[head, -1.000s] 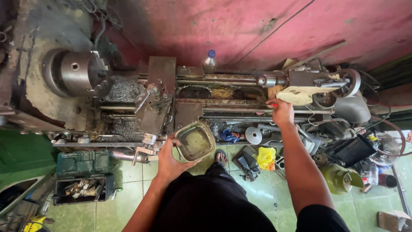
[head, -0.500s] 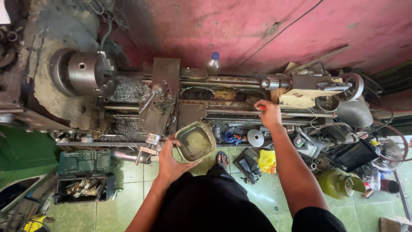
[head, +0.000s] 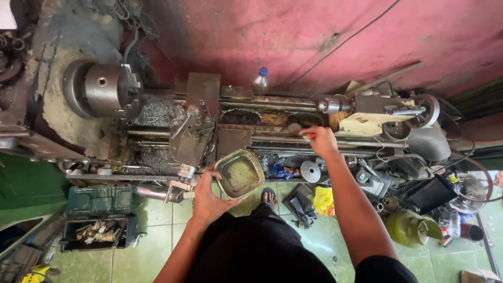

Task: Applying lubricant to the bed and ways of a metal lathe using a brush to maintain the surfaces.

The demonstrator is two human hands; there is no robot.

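Left hand | fingers gripping squarish green-rimmed metal tin of murky liquid, held at front of grimy grey lathe | right hand over lathe bed, fingers closed on small, possibly red-tipped, tool | swarf uncleared beside chuck.

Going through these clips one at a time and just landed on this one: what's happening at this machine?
A person stands at a grimy metal lathe, seen from above. Their left hand holds a squarish, dirty green container with murky liquid in it, just in front of the lathe bed. Their right hand reaches over the bed, holding a small red-tipped tool whose kind I cannot make out. The chuck carries no workpiece, and metal shavings lie piled beside it. An open toolbox sits on the floor.
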